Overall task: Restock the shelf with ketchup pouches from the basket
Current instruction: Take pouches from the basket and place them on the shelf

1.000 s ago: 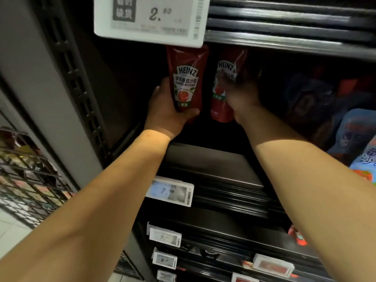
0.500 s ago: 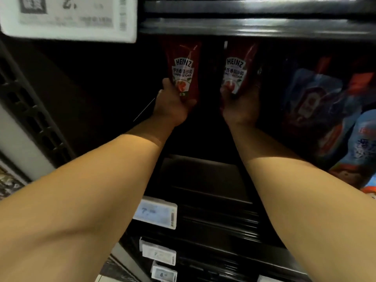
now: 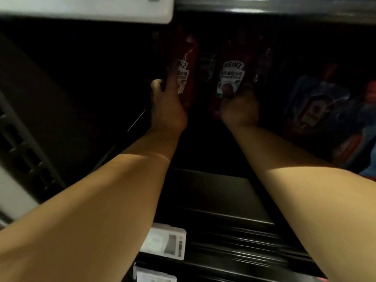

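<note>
Two dark red soft plastic Heinz ketchup pouches with white label panels stand upright side by side in the upper centre of the frame, deep inside a dim shelf bay. The left ketchup pouch (image 3: 186,74) is turned partly edge-on, so only part of its label shows. The right ketchup pouch (image 3: 231,78) faces the camera squarely, label fully legible. A narrow dark gap separates the two; further red packaging is faintly visible in that gap and behind, too dark to identify.

The left hand (image 3: 167,106) grips the lower part of the left pouch, thumb across the front of the label and fingers curled round its far side. The right hand (image 3: 240,109) grips the lower part of the right pouch from below; its fingers are wrapped behind the pouch and mostly hidden. Both bare forearms extend from the lower corners of the frame up toward the centre.

The black metal shelf board (image 3: 219,192) lies below the hands at frame centre. At the right edge stand blue-and-red printed pouches (image 3: 317,110), near the right hand but not touching it. A large white price-tag panel (image 3: 85,9) spans the upper left. A small white electronic price label (image 3: 164,241) sits on the shelf edge at lower centre, with another white label (image 3: 154,276) just beneath it. A perforated grey upright (image 3: 22,143) runs down the left edge.
</note>
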`<state>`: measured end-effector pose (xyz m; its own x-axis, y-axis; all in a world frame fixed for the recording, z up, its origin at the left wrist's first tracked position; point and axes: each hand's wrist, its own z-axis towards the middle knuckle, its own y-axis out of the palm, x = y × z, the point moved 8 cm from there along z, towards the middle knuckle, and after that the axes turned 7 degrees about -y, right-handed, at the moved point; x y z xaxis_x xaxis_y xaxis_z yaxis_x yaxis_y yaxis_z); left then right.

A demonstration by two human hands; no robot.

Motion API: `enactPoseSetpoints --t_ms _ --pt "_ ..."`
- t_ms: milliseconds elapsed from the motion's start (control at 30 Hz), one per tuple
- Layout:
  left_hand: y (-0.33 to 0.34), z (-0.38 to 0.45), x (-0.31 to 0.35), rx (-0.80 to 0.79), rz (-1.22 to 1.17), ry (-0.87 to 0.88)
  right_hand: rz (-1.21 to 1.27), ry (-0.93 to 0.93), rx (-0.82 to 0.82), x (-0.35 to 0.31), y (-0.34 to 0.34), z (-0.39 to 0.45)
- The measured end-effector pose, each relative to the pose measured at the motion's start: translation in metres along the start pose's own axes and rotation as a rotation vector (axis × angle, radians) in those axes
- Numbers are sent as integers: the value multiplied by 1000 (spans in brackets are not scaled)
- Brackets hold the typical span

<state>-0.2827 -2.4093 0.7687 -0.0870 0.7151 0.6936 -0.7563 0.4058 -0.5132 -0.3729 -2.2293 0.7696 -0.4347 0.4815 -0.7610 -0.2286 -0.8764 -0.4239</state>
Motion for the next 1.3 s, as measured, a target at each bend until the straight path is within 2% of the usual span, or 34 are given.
enactPoseSetpoints --t_ms 133,300,500,667,800,900,1033,1100,1300 --pt "6 4 -5 -20 -1 -22 -57 24 -177 -10 29 17" --pt "17 15 -12 -86 22 -80 158 -32 -12 -9 45 12" --pt "34 38 -12 -166 7 -97 240 -76 62 -1 44 19" --pt "40 48 -14 -150 -50 -130 -34 -41 -46 0 54 24" --pt "33 43 -6 -81 -65 -85 -219 -17 -262 3 66 22" --pt "31 41 -3 -49 -64 -79 -24 -36 -241 0 66 23" --pt "29 37 1 -29 23 -60 106 -84 -42 -3 44 25" --pt "29 36 2 -47 98 -53 87 -108 -74 -3 46 24" --pt "30 39 -3 -71 96 -107 137 -120 -167 -7 54 26"
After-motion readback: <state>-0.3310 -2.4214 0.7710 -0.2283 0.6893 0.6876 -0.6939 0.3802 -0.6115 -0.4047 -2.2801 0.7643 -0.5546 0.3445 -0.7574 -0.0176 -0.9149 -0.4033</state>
